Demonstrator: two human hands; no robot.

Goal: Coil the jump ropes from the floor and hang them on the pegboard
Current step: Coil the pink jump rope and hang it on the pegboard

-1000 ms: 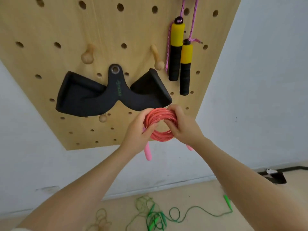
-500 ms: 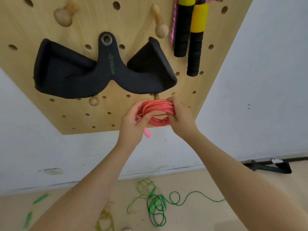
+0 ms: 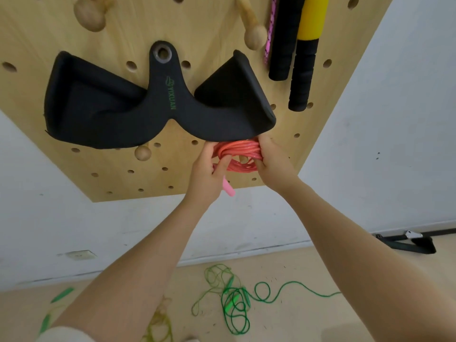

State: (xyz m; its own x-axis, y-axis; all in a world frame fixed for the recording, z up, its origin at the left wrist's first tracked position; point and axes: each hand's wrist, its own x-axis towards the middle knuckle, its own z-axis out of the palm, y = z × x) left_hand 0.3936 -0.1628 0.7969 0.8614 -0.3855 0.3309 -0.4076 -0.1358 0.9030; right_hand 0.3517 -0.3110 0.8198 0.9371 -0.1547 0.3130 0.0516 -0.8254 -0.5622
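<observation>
On the far left of the floor lie two loose green handles (image 3: 61, 294), and nearer your left forearm a yellowish rope (image 3: 159, 322) sits in a loose heap. Above them the wooden pegboard (image 3: 202, 25) fills the upper left of the view, with a black padded grip attachment (image 3: 153, 112) hung flat against it by its metal eyelet, and a bare round peg (image 3: 143, 153) poking out just below its lower edge.

Your left hand (image 3: 207, 172) reaches up to the board and grasps the left side of the red coiled jump rope (image 3: 238, 154), fingers curled round the strands with the thumb across the front; a pink handle (image 3: 228, 188) sticks down from under that palm. The coil is held tight against the pegboard, right under the lower right corner of the black attachment, and a wooden peg (image 3: 244, 159) shows through its middle. Whether the coil already rests on that peg, you cannot tell.

Your right hand (image 3: 275, 164) clasps the right side of the same coil, fingers wrapped over the bundle.

Below, on the floor between your forearms, a green jump rope (image 3: 237, 299) lies tangled, its tail trailing right. Up on the board to the right hang two black and yellow handles (image 3: 303, 70) with a pink cord (image 3: 269, 33) beside them. Far right, by the wall base, lies a black strap (image 3: 407, 243)
</observation>
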